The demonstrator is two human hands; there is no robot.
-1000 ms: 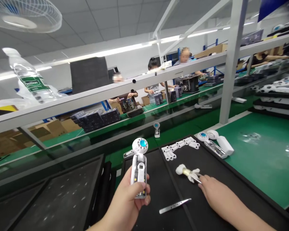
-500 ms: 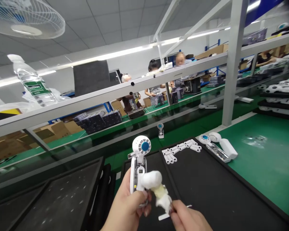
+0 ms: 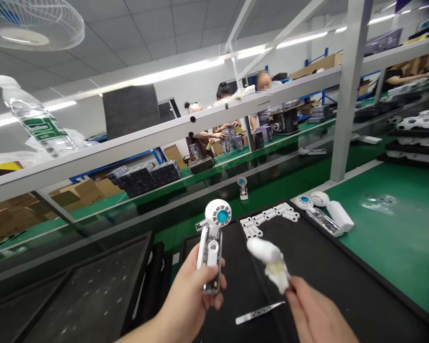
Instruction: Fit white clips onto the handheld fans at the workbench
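My left hand (image 3: 196, 283) is wrapped round a small white handheld fan (image 3: 211, 252), held upright with its round blue-centred head at the top. The fan's body is open at the front and inner parts show, with my thumb pressed on its lower part. Between the fingers of my right hand (image 3: 312, 309) is a white cotton swab (image 3: 268, 259) with a thick rounded head and a yellowish band; it is apart from the fan. A pair of tweezers (image 3: 259, 313) lies on the black tray (image 3: 321, 281) below my hands.
Several white cover pieces (image 3: 270, 216) lie along the tray's far edge. An opened fan (image 3: 320, 214) and a white shell (image 3: 340, 216) rest at the right, by the green mat (image 3: 396, 228). A post (image 3: 350, 95) rises beyond; co-workers sit across the line.
My right hand has drawn the swab away from the fan, to the right and slightly up. The fan has shifted slightly right, uncovering its white front piece. The tweezers now show fully.
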